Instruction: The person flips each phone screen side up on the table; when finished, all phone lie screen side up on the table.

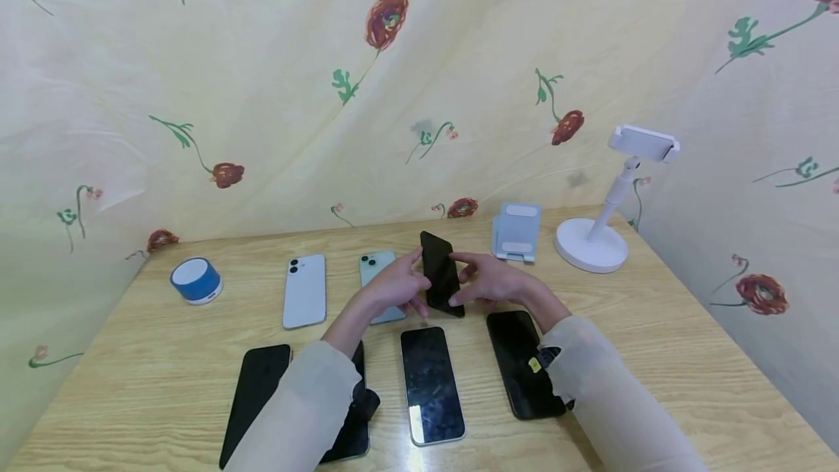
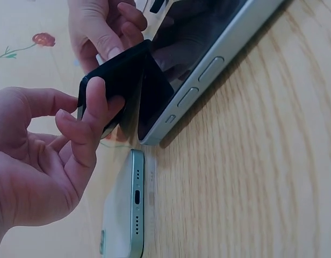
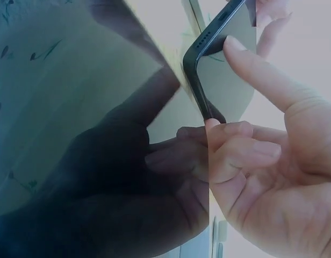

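A black smartphone (image 1: 440,275) is held tilted up off the wooden table, between both hands near the back middle. My left hand (image 1: 397,284) pinches its left edge; in the left wrist view, fingers lie on the dark face of the phone (image 2: 114,72). From the other side my right hand (image 1: 494,280) grips it, the thumb on one face and fingers at the edge, as the right wrist view shows. Just left stands a light green phone (image 1: 376,264), lying back up and partly behind my left hand. Nearer me, a phone with a silver frame (image 1: 432,384) lies screen up.
More black phones lie in front: one at left (image 1: 257,384), one partly under the left sleeve (image 1: 347,435), one by the right wrist (image 1: 524,363). Behind are a white phone (image 1: 304,291), a blue cylindrical speaker (image 1: 197,280), a blue folding stand (image 1: 518,231) and a white phone stand (image 1: 592,245).
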Motion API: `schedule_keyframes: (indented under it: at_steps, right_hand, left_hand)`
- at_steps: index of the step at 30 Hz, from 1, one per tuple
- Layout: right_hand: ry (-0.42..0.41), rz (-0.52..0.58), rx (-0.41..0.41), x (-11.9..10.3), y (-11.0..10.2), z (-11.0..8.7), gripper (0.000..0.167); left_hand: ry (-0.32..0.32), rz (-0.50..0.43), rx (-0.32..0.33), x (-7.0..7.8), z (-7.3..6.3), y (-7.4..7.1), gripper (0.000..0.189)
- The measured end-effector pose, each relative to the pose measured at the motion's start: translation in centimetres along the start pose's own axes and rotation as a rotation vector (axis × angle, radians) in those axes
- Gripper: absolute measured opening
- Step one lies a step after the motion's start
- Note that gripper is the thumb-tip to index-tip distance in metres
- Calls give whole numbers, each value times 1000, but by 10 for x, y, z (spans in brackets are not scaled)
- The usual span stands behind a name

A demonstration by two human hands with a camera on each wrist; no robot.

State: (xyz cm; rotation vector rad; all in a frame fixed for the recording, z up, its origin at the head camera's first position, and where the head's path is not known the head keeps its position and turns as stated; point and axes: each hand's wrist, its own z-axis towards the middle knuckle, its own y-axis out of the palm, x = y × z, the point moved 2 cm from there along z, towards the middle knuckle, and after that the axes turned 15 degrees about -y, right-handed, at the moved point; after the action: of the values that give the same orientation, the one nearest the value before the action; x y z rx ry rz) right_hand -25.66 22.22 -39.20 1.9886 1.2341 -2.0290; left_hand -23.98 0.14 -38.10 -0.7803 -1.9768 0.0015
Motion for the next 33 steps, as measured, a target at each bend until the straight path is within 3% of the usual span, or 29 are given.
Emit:
schedule_keyframes:
  at_steps: [20, 33]
  right_hand:
    - [-4, -40, -5, 4, -10, 1, 100]
    - [-21, -50, -5, 9, -16, -3, 97]
  left_hand:
    - [-18, 6, -3, -4, 3, 0, 83]
    - [2, 87, 33, -4, 8, 7, 86]
